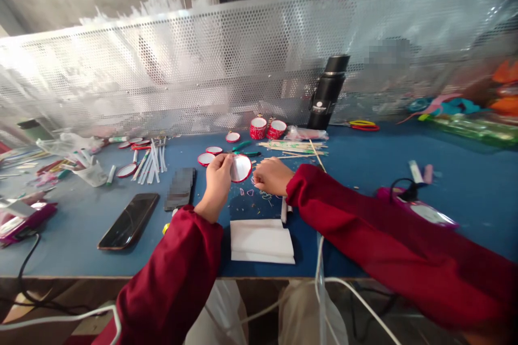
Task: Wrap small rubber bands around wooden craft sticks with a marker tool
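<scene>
Above the middle of the blue table, my left hand [219,179] pinches a round white disc with a red rim [242,168] by its left edge, white face towards me. My right hand [273,175] is closed just right of the disc, its fingers curled; whatever it may hold is hidden. Behind the disc lie two similar red-rimmed rounds [206,159] and a green-handled tool [242,146]. Below the hands are small loops and scraps [251,192] on the tabletop. Nearer to me rests a folded white paper [262,241].
Red-sided stacks [258,129], thin wooden sticks [293,146] and a black bottle [328,94] stand or lie at the back. Left are a dark phone [129,221], glue sticks [150,164] and a white cup [92,173]. A purple device [424,210] lies right. Perforated metal [178,75] borders the table.
</scene>
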`<state>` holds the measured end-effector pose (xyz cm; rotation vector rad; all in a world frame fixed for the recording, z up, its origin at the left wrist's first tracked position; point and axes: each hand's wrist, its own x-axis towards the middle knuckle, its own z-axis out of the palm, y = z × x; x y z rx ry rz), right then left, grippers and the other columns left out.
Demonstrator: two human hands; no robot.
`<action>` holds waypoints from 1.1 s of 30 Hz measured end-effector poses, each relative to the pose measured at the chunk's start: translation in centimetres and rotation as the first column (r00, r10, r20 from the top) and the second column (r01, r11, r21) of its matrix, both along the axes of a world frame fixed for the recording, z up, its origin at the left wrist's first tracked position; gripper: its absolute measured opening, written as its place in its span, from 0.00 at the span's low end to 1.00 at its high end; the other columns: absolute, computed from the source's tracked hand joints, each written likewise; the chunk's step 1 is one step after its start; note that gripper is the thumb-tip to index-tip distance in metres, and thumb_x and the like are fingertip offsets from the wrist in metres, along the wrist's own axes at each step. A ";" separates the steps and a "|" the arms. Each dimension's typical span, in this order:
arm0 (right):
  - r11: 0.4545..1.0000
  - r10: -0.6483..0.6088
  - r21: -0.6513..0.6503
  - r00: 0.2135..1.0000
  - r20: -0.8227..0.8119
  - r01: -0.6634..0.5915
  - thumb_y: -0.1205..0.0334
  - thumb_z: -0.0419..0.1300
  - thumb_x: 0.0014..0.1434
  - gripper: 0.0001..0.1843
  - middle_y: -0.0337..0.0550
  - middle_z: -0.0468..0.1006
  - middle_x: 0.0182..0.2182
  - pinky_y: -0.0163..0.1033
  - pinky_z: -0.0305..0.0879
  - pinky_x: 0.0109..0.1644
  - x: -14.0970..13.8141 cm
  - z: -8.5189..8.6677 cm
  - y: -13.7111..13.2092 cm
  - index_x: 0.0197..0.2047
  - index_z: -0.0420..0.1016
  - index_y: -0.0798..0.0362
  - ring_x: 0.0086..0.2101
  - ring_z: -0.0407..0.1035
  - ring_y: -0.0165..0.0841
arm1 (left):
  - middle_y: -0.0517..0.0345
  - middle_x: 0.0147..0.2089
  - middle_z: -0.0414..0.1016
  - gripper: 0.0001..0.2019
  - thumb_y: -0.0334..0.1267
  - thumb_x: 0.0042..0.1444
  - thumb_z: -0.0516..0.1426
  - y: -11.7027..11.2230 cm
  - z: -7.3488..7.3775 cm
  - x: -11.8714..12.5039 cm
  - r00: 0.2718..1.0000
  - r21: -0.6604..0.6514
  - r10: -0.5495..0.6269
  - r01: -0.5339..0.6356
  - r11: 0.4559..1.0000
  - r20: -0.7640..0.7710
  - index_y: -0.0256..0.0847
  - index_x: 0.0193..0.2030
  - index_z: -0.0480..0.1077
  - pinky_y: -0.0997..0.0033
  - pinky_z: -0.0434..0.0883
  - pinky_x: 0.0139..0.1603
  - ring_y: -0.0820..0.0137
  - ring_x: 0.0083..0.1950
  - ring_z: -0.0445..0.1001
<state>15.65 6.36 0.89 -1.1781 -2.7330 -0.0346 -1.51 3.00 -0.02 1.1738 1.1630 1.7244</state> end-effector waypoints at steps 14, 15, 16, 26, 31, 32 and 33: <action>0.976 -0.219 -0.057 0.956 -0.196 0.212 0.65 0.61 0.59 0.08 0.46 0.84 0.35 0.36 0.64 0.38 4.1 0.1 9.0 0.36 0.82 0.56 0.35 0.75 0.35 | 0.63 0.26 0.64 0.11 0.44 0.56 0.59 -0.3 0.2 0.0 1.000 0.012 0.015 -0.014 1.000 -0.017 0.38 0.30 0.72 0.72 0.55 0.29 0.74 0.28 0.58; 0.976 -0.218 -0.058 0.956 -0.197 0.211 0.65 0.61 0.58 0.08 0.46 0.84 0.36 0.35 0.64 0.40 4.0 -0.2 9.3 0.37 0.83 0.56 0.36 0.75 0.35 | 0.63 0.26 0.64 0.11 0.44 0.56 0.59 -0.3 0.3 0.0 1.000 0.010 0.017 -0.016 1.000 -0.020 0.39 0.29 0.72 0.72 0.55 0.29 0.74 0.28 0.57; 0.976 -0.216 -0.057 0.956 -0.198 0.208 0.65 0.61 0.58 0.09 0.46 0.85 0.37 0.35 0.65 0.41 4.0 -0.6 9.5 0.39 0.83 0.56 0.38 0.76 0.35 | 0.63 0.26 0.63 0.12 0.45 0.56 0.59 -0.3 0.3 0.0 1.000 0.006 0.017 -0.017 1.000 -0.022 0.39 0.29 0.71 0.72 0.54 0.29 0.74 0.28 0.57; 0.986 -0.140 -0.098 0.988 -0.058 0.134 0.72 0.61 0.55 0.13 0.43 0.85 0.39 0.36 0.66 0.44 4.6 -1.6 7.8 0.38 0.85 0.50 0.40 0.77 0.37 | 0.61 0.27 0.67 0.10 0.43 0.57 0.58 -0.5 0.5 0.2 1.000 0.016 0.004 -0.004 1.000 -0.002 0.39 0.30 0.73 0.72 0.56 0.29 0.74 0.28 0.59; 0.994 -0.032 -0.105 0.999 -0.027 0.029 0.72 0.59 0.59 0.15 0.43 0.85 0.43 0.35 0.66 0.50 3.8 -2.3 5.3 0.39 0.86 0.49 0.45 0.76 0.35 | 0.60 0.29 0.69 0.09 0.41 0.56 0.59 -0.5 0.6 0.2 0.999 0.005 0.010 -0.011 1.000 0.031 0.38 0.32 0.75 0.73 0.58 0.30 0.74 0.29 0.61; 0.994 -0.009 -0.108 1.000 -0.024 0.006 0.72 0.58 0.59 0.15 0.42 0.85 0.44 0.34 0.66 0.51 3.6 -2.2 5.0 0.40 0.86 0.48 0.45 0.76 0.35 | 0.60 0.29 0.69 0.09 0.41 0.56 0.59 -0.5 0.5 0.2 0.999 0.009 0.009 -0.009 1.000 0.032 0.38 0.32 0.74 0.73 0.58 0.30 0.74 0.29 0.61; 0.994 0.006 -0.106 1.000 -0.022 -0.008 0.71 0.58 0.60 0.16 0.42 0.85 0.44 0.33 0.65 0.52 3.5 -2.1 4.9 0.42 0.86 0.48 0.46 0.76 0.34 | 0.61 0.28 0.69 0.09 0.42 0.56 0.59 -0.5 0.5 0.2 0.999 0.012 0.006 -0.006 1.000 0.031 0.38 0.32 0.74 0.73 0.58 0.30 0.74 0.29 0.61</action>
